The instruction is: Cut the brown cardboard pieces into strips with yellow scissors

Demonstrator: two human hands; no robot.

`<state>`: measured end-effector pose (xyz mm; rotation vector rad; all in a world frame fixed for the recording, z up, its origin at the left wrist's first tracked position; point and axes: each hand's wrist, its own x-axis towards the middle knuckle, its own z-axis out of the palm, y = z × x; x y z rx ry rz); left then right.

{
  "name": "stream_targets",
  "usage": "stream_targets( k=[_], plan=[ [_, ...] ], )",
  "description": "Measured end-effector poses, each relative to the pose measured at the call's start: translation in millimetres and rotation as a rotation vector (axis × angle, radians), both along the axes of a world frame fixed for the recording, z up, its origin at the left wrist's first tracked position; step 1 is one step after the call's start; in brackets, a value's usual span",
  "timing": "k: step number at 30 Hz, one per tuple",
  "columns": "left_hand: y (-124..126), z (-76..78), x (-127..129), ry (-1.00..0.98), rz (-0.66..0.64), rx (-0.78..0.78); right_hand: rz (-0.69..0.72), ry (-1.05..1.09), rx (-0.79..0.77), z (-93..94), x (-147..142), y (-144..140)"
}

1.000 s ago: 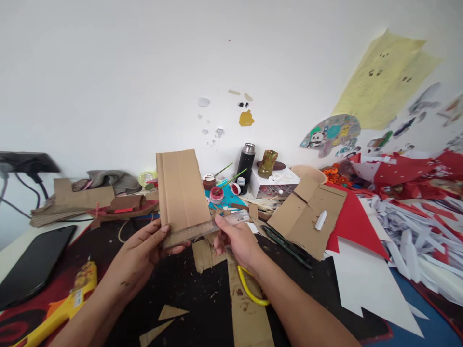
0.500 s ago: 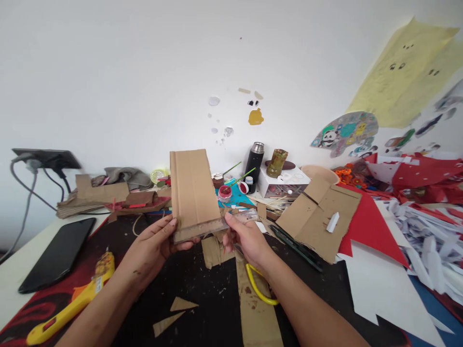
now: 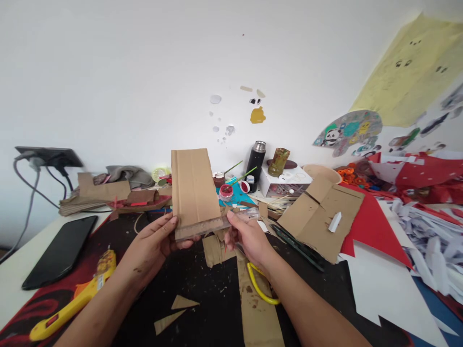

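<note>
My left hand (image 3: 152, 246) grips the lower left edge of a tall brown cardboard piece (image 3: 193, 190) and holds it upright above the black work surface (image 3: 202, 299). My right hand (image 3: 248, 241) pinches a clear plastic ruler (image 3: 231, 219), which lies across the bottom edge of the cardboard. Under my right wrist a yellow loop (image 3: 258, 289) rests on a long cardboard strip (image 3: 258, 313).
A yellow utility knife (image 3: 72, 303) and a black phone (image 3: 60, 250) lie at the left. Paint pots, brushes, a black flask (image 3: 255, 161) and a white box stand at the back. Flat cardboard (image 3: 321, 219), red paper and white paper strips (image 3: 427, 241) fill the right side.
The view has shifted left, so everything sits further right in the frame. Both hands keep the same hold on the cardboard and the ruler.
</note>
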<state>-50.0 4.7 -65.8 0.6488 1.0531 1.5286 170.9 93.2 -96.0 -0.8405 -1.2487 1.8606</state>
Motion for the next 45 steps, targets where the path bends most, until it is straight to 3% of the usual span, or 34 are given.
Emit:
stream_targets(
  k=[5,11,25,45],
  plan=[
    [0,3.0,3,-0.005,0.051,-0.017,0.001,0.007,0.001,0.2,0,0],
    [-1,1.9,1,0.041,-0.009,0.001,0.009,0.009,-0.009,2.5,-1,-1],
    [1,-6.3,2,0.111,0.045,0.02,0.028,0.021,-0.009,1.6,-2,-2],
    [1,4.1,9,0.048,0.06,0.001,0.009,0.035,0.017,3.4,-2,-2]
  ],
)
